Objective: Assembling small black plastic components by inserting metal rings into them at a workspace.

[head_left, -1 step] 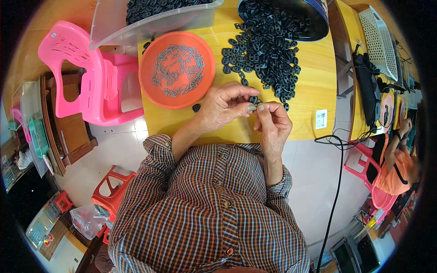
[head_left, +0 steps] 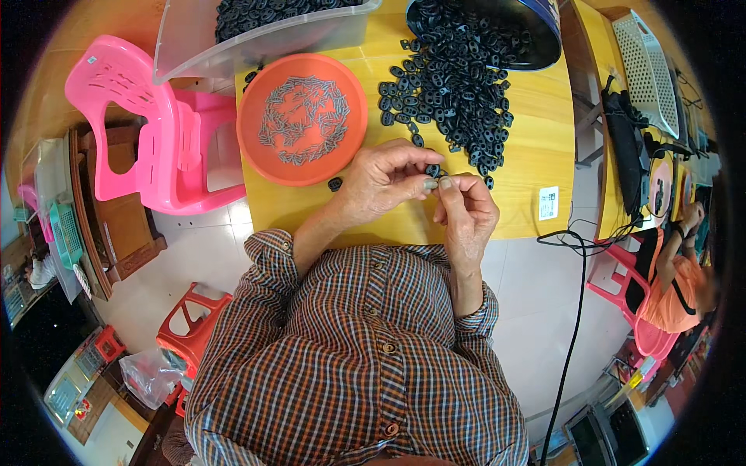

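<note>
Over the yellow table [head_left: 528,155], my left hand [head_left: 381,182] pinches a small black oval plastic piece [head_left: 433,169] between thumb and forefinger. My right hand [head_left: 470,213] is closed, thumb against forefinger, right up against that piece. Whatever its fingertips grip is too small and covered to make out. Just beyond the hands spreads a heap of similar black two-holed pieces [head_left: 458,97]. It spills from a dark round tub [head_left: 550,39] lying on its side. Left of my left hand, an orange plate [head_left: 250,147] holds many thin grey metal pins [head_left: 299,116].
A clear plastic bin [head_left: 256,53] of black pieces stands at the far left. One loose piece [head_left: 335,184] lies by the plate. A white label [head_left: 549,203] is on the table's right. Pink chair [head_left: 167,147] at left; black cable [head_left: 579,311] and a seated person [head_left: 672,299] at right.
</note>
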A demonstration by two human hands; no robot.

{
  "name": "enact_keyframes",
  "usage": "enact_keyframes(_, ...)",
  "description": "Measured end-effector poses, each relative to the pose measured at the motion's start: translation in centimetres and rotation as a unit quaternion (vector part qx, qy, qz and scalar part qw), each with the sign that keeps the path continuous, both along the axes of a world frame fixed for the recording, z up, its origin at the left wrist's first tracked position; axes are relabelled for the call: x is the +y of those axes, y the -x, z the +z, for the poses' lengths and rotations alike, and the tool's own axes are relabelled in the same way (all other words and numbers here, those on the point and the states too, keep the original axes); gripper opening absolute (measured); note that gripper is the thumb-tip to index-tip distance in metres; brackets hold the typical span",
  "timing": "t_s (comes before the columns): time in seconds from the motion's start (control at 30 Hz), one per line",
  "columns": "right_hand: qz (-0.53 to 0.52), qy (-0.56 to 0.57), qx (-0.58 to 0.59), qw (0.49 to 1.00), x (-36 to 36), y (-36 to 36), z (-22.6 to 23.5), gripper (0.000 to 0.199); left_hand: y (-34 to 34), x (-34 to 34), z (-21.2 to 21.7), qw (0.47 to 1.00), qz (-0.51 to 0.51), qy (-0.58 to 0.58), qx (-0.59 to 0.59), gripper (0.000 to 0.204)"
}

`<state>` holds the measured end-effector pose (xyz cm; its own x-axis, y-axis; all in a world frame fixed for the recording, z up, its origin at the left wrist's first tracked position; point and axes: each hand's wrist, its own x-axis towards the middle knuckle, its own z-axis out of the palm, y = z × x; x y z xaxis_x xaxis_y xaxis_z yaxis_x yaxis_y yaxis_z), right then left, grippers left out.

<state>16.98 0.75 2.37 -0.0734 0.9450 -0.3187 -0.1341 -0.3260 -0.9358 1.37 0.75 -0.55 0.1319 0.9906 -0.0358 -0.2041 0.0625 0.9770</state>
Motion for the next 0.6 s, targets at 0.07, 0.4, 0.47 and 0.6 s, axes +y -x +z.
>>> enact_keyframes(0.07, 0.001, -0.009, -0.011, 1.0, -0.04, 0.06, 0.02, 0.01, -0.04, 0.0, -0.04, 1.0, 0.01, 0.0, 0.0, 0.032)
enact_keyframes(0.4, 0.0, 0.005, 0.032, 0.999, 0.06, -0.09, -0.37, 0.009, 0.11, -0.05, 0.06, 1.0, 0.011, -0.004, 0.012, 0.028)
enact_keyframes(0.47, 0.009, 0.013, 0.064, 0.998, 0.14, -0.22, -0.55, 0.007, 0.14, -0.05, 0.08, 1.0, 0.014, -0.01, 0.013, 0.028)
enact_keyframes(0.6, 0.025, 0.004, 0.078, 0.997, 0.42, -0.54, -0.85, 0.005, 0.51, -0.02, 0.57, 0.999, -0.001, -0.012, 0.034, 0.027)
